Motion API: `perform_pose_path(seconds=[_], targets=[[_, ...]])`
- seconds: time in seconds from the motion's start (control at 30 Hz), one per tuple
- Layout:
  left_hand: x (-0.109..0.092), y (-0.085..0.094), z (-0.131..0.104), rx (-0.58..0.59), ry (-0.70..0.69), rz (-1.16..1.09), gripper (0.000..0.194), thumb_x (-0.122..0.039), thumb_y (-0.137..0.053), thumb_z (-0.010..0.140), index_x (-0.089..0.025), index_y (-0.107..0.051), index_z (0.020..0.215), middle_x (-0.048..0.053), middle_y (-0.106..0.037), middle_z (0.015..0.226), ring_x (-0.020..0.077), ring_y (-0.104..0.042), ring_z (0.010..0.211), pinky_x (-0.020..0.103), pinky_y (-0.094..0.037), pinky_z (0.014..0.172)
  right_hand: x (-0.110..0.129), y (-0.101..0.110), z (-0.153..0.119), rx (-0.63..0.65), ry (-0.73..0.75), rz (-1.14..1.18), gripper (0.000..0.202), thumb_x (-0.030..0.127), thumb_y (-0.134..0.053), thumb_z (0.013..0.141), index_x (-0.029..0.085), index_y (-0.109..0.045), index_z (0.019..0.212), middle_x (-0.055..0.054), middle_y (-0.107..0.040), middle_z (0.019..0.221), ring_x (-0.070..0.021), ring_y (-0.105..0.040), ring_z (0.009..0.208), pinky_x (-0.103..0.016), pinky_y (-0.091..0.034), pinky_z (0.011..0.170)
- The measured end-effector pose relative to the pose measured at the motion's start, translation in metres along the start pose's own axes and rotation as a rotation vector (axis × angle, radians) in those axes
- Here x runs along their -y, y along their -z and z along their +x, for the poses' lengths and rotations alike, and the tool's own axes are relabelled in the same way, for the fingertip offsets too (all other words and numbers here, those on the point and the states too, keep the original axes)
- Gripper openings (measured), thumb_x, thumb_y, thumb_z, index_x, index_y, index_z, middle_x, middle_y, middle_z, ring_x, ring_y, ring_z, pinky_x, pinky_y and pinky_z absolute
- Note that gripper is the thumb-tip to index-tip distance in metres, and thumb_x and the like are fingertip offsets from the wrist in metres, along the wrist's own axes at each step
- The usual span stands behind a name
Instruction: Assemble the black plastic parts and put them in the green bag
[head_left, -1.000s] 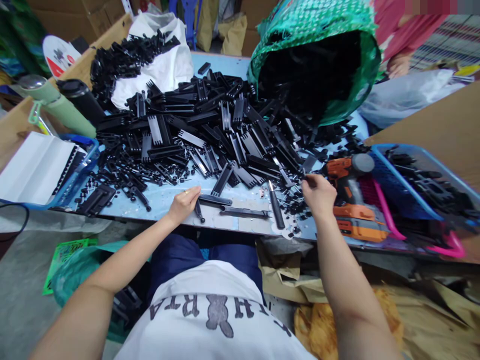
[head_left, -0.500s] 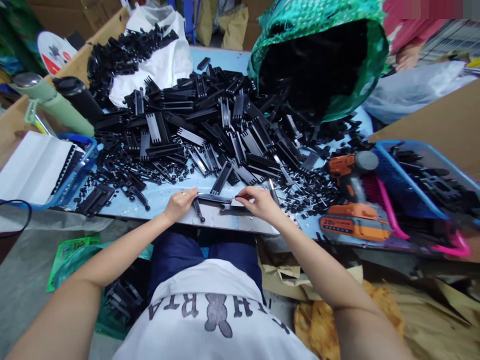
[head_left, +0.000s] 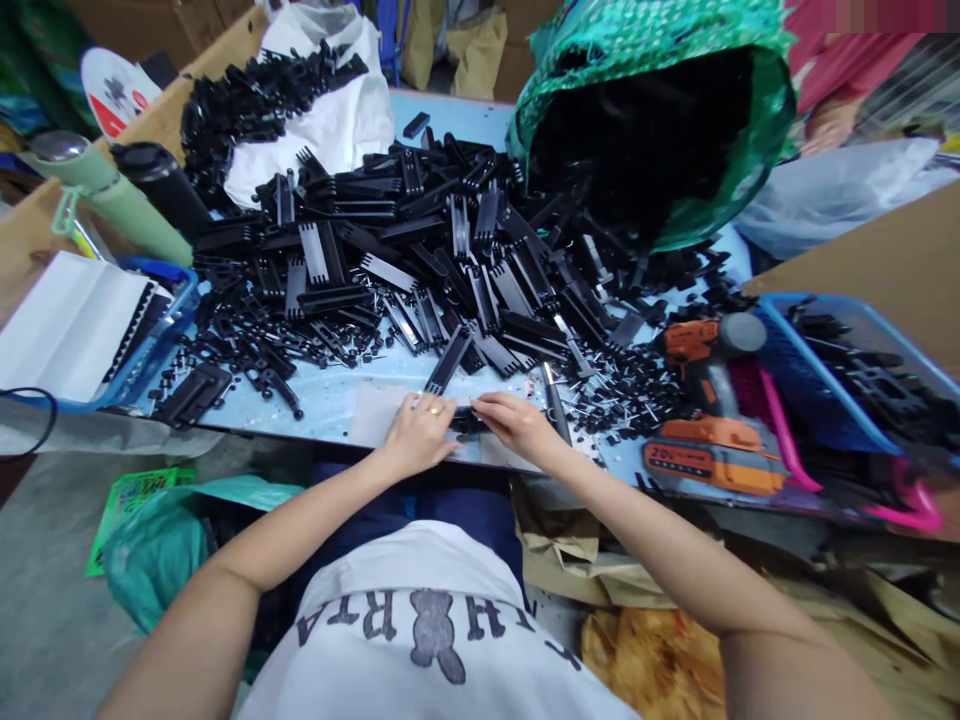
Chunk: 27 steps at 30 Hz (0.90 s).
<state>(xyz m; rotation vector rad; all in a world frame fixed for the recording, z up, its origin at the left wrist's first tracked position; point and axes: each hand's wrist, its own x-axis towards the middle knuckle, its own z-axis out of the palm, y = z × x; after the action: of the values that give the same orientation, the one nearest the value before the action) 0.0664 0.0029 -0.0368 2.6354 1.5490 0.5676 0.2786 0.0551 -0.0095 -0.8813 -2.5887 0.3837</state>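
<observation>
At the front edge of the table, a black plastic part (head_left: 466, 420) lies mostly hidden between my hands. My left hand (head_left: 421, 432), with a ring on it, is closed over the part's left side. My right hand (head_left: 517, 428) pinches at the right end; whatever is between those fingertips is too small to make out. Just right of that hand lies a dark-handled tool with a metal tip (head_left: 556, 400). Beyond my hands spreads a heap of long black slotted plastic pieces (head_left: 450, 360).
An orange cordless drill (head_left: 705, 400) stands on the right, beside a blue basket (head_left: 832, 400) of black parts. Loose screws (head_left: 615, 385) lie near it. A green sack (head_left: 652, 30) opens behind the heap. Bottles (head_left: 112, 190) stand at left. Another person's hand (head_left: 829, 125) shows at upper right.
My left hand has moved right, from the long part's left end to over it, close to my right hand. The right hand still pinches at about the same spot. The view has shifted slightly.
</observation>
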Motion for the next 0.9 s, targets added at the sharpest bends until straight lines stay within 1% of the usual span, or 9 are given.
perform_pose_path(seconds=[0.1, 0.23, 0.4, 0.5, 0.6, 0.7, 0.77, 0.83, 0.9], targets=[[-0.011, -0.005, 0.021, 0.183, 0.000, -0.016, 0.054, -0.041, -0.060, 0.080, -0.010, -0.045, 0.122, 0.013, -0.060, 0.099, 0.0259, -0.054, 0.099, 0.039, -0.039, 0.085, -0.016, -0.016, -0.023, -0.043, 0.046, 0.069, 0.040, 0.031, -0.049, 0.090, 0.020, -0.047, 0.128, -0.011, -0.057, 0.114, -0.0196, -0.055, 0.102, -0.034, -0.048, 0.084], [-0.007, -0.009, 0.030, 0.223, -0.011, -0.049, 0.049, -0.038, -0.059, 0.081, -0.012, -0.045, 0.120, 0.010, -0.059, 0.100, 0.0235, -0.053, 0.097, 0.035, -0.038, 0.082, -0.031, -0.031, -0.035, -0.027, 0.066, 0.030, 0.051, 0.035, -0.054, 0.086, 0.021, -0.042, 0.133, -0.009, -0.062, 0.098, -0.0205, -0.055, 0.089, -0.035, -0.048, 0.077], [-0.007, 0.002, 0.025, 0.241, -0.029, -0.039, 0.048, -0.043, -0.052, 0.084, -0.011, -0.046, 0.119, 0.011, -0.059, 0.101, 0.0246, -0.053, 0.097, 0.036, -0.037, 0.085, -0.046, -0.024, -0.024, 0.049, 0.170, -0.009, 0.041, 0.036, -0.047, 0.090, 0.021, -0.047, 0.129, -0.008, -0.063, 0.090, -0.0180, -0.055, 0.081, -0.031, -0.045, 0.071], [-0.010, 0.010, 0.014, 0.242, -0.100, 0.017, 0.059, -0.044, -0.051, 0.084, -0.008, -0.039, 0.129, 0.017, -0.053, 0.120, 0.0265, -0.048, 0.110, 0.039, -0.033, 0.093, -0.050, -0.013, -0.019, 0.091, 0.215, -0.133, 0.042, 0.042, -0.045, 0.090, 0.018, -0.051, 0.125, -0.009, -0.063, 0.091, -0.0178, -0.056, 0.080, -0.029, -0.043, 0.069], [-0.008, 0.009, 0.002, 0.187, -0.144, 0.118, 0.062, -0.045, -0.046, 0.086, -0.005, -0.036, 0.132, 0.021, -0.044, 0.131, 0.0288, -0.045, 0.114, 0.041, -0.033, 0.093, -0.046, -0.012, -0.020, 0.037, 0.163, -0.349, 0.046, 0.053, -0.045, 0.086, 0.012, -0.064, 0.097, -0.009, -0.062, 0.075, -0.0185, -0.055, 0.070, -0.028, -0.039, 0.061], [0.000, 0.004, 0.001, 0.138, -0.105, 0.145, 0.048, -0.043, -0.038, 0.090, -0.006, -0.051, 0.120, 0.017, -0.061, 0.103, 0.0251, -0.057, 0.088, 0.036, -0.041, 0.072, -0.030, -0.014, -0.022, -0.056, 0.164, -0.421, 0.054, 0.061, -0.045, 0.083, 0.014, -0.058, 0.061, -0.005, -0.052, 0.054, -0.0146, -0.048, 0.053, -0.026, -0.030, 0.051], [0.004, 0.006, 0.002, 0.088, -0.056, 0.110, 0.043, -0.042, -0.034, 0.092, -0.009, -0.063, 0.094, 0.012, -0.063, 0.077, 0.0219, -0.058, 0.073, 0.032, -0.040, 0.062, -0.014, -0.009, -0.023, -0.074, 0.220, -0.383, 0.056, 0.064, -0.044, 0.081, 0.016, -0.052, 0.054, -0.003, -0.047, 0.050, -0.0124, -0.044, 0.048, -0.026, -0.026, 0.049], [0.005, 0.019, 0.001, 0.013, -0.049, 0.028, 0.048, -0.042, -0.033, 0.092, -0.012, -0.062, 0.069, 0.009, -0.058, 0.061, 0.0192, -0.055, 0.062, 0.030, -0.038, 0.056, 0.004, 0.005, -0.022, -0.035, 0.303, -0.284, 0.057, 0.067, -0.043, 0.079, 0.017, -0.049, 0.053, -0.001, -0.044, 0.049, -0.0116, -0.041, 0.047, -0.027, -0.024, 0.048], [-0.001, 0.041, -0.006, -0.065, -0.117, -0.149, 0.052, -0.043, -0.029, 0.093, -0.015, -0.056, 0.059, 0.007, -0.054, 0.054, 0.0165, -0.052, 0.055, 0.029, -0.036, 0.053, 0.022, 0.024, -0.021, 0.028, 0.402, -0.118, 0.058, 0.071, -0.041, 0.077, 0.018, -0.047, 0.054, 0.001, -0.039, 0.048, -0.0116, -0.038, 0.046, -0.028, -0.022, 0.047]])
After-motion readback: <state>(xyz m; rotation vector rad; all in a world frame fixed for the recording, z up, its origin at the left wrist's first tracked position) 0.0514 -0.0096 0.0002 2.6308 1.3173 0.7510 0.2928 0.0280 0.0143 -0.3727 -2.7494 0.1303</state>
